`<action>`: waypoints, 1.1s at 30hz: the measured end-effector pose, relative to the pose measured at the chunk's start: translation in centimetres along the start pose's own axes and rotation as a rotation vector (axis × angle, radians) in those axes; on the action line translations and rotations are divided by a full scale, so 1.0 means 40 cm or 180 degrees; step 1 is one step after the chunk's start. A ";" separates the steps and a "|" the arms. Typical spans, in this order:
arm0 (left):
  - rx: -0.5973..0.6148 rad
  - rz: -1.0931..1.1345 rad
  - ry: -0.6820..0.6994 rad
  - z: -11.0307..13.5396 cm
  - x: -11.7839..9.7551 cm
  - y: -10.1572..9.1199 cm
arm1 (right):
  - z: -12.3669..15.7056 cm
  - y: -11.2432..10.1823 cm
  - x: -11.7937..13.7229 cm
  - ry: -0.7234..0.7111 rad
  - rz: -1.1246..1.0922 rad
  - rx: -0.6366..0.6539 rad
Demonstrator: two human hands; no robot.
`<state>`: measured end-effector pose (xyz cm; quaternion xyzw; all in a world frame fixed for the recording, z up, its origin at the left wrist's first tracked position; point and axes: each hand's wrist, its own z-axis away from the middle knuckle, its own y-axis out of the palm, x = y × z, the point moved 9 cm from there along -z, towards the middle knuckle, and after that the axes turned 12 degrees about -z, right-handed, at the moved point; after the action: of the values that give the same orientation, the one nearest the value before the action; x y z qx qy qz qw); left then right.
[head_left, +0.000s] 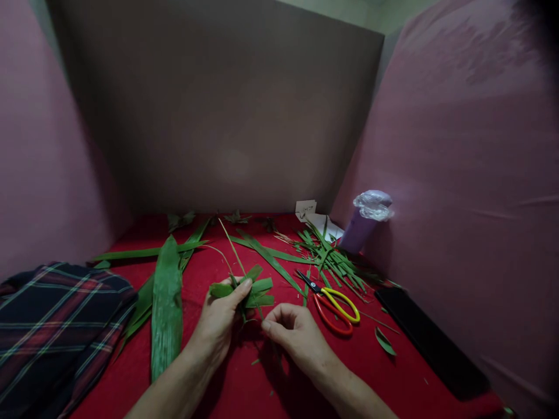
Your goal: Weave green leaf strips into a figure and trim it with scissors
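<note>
Leaf bundle [261,286], in left grip [220,317], perhaps touching right grip [296,336]

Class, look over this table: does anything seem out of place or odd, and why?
Mildly: the green strips at the right lie in a messy tangle, pointing every way, and one small leaf lies apart from them, near the black slab.

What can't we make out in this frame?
Head view:
- Underside of the leaf bundle: hidden by the left hand.
- Whether the right hand grips a strip: too small and dark at the fingertips.
- Lower end of the broad leaf: behind the left forearm.
- Writing on the white card: too small, blurred.
- Rest of the plaid cloth: cut off by the left edge.
</note>
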<state>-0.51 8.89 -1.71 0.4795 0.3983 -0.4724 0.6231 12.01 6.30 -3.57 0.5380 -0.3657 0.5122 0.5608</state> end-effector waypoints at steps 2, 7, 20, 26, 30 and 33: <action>0.0016 -0.0015 -0.0042 0.000 0.002 0.003 | 0.001 0.001 0.004 -0.0035 -0.0051 0.0006; 0.0105 -0.0088 -0.0031 0.001 0.005 0.012 | 0.001 0.000 0.010 -0.0086 -0.0153 -0.0007; 0.0174 -0.0072 -0.0057 0.004 0.016 0.021 | -0.001 -0.001 0.005 -0.0114 -0.0285 0.0031; 0.0169 -0.0032 -0.0122 0.008 0.013 0.024 | -0.004 0.001 0.010 -0.0130 -0.0259 0.0050; 0.0192 0.0036 -0.0096 0.015 0.004 0.029 | -0.005 -0.004 0.015 -0.0194 -0.0216 -0.0014; 0.0230 0.0047 -0.0076 0.016 -0.001 0.031 | -0.004 -0.006 0.021 -0.0248 -0.0180 -0.0044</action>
<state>0.72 8.40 -1.23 0.4989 0.3700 -0.4876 0.6135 12.39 6.64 -2.82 0.5638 -0.3754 0.4723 0.5641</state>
